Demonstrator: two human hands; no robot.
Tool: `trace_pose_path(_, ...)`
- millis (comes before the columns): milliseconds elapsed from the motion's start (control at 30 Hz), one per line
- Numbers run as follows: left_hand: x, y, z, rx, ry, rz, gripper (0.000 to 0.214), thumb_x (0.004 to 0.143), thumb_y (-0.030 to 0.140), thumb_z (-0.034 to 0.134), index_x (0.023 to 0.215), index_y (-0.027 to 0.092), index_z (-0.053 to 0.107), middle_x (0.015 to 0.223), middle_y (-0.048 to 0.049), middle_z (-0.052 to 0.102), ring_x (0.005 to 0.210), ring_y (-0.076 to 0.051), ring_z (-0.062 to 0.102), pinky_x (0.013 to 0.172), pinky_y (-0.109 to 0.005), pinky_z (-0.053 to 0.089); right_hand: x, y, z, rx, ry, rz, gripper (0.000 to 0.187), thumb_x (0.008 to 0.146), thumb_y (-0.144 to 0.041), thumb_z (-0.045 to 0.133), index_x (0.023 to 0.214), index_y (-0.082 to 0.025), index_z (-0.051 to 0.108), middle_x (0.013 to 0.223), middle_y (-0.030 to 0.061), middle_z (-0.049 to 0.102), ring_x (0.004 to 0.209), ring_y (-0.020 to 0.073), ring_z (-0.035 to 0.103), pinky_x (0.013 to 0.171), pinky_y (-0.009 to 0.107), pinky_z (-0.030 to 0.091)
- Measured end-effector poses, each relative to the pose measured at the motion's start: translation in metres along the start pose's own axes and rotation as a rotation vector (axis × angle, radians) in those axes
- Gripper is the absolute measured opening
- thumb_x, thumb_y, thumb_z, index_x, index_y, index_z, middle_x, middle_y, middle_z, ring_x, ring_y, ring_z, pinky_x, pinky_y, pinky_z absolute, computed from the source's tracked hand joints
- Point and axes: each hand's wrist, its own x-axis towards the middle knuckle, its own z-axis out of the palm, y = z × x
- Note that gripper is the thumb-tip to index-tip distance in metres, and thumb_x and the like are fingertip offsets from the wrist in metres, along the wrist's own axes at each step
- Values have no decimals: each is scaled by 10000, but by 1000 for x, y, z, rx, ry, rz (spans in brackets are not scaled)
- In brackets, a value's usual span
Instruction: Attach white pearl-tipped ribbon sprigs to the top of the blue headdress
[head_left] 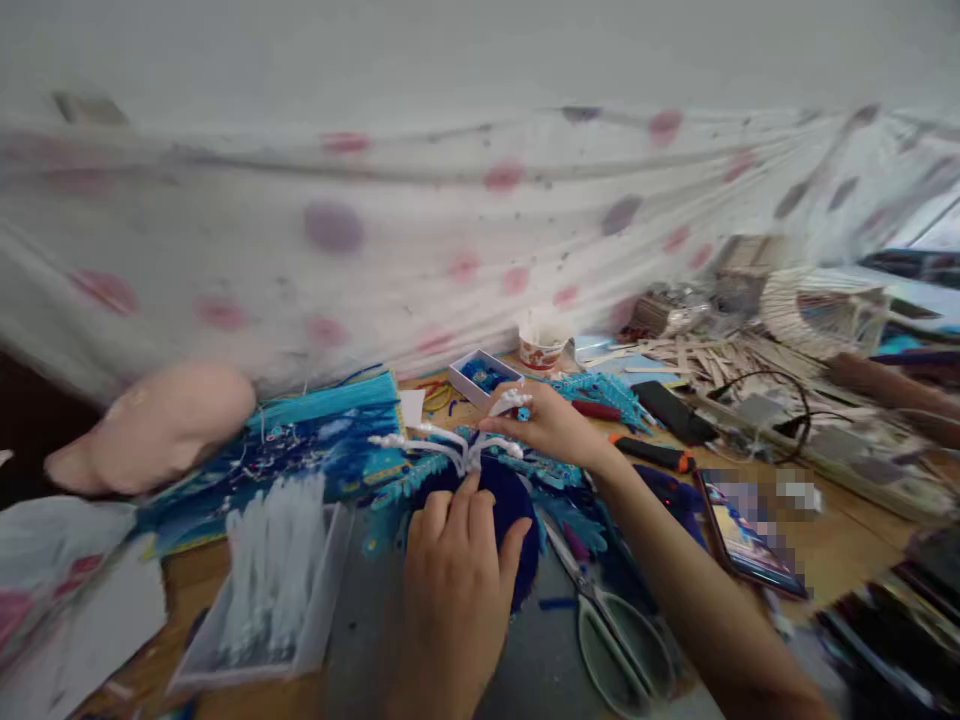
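From where I'm standing: person's L hand (457,545) lies palm-down on a navy velvety disc (516,495), fingers stretched out & loosely spread, not closed on anything; fingertips at the base of a bunch of white stems (442,436) w/ knobbly tips. Stems fan out from the disc's far edge. R hand (551,425) reaches in from the right, thumb & fingers pinched nearly shut on one of those stems, nr its tip. Turquoise lacy trim (411,482) sticks out both sides of the disc.

Disc is mid-bench, on a grey mat (360,620). Just R of it: scissors (587,590), blades part open, pale green handles twd the person. Further R, a lit phone (750,535); above that, an orange-ended black cutter (654,453). L side: clear plastic tray (324,610) full of white rods (274,560). Behind the hands, a small white box (463,385) w/ blue bits, nr a patterned cup (541,348).
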Motion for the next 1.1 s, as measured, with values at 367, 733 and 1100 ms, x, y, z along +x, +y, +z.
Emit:
trace_pose_path(367,2,-2,2,-21,7,-21,177,850,265,744,916,169,611,1060,-110,764,831,-290,621,701,-424,455,4,-4,0,28,-7,-8,274,924,-418,663,769,-197,708,810,47,725,772,192,677,761,330,517)
trace_pose_path(733,6,0,2,37,-9,-8,216,809,295,780,874,168,618,1014,-116,764,789,-298,603,665,-425,431,8,-3,-1,22,-40,6,331,925,-472,645,758,-194,709,806,60,723,781,206,677,791,360,521)
trace_pose_path(1100,8,-6,3,-28,47,1,122,918,287,650,870,181,615,1024,-91,774,815,-282,599,693,-412,417,6,0,-2,31,-41,-19,286,929,-415,657,756,-192,707,815,58,731,795,205,680,800,359,522)
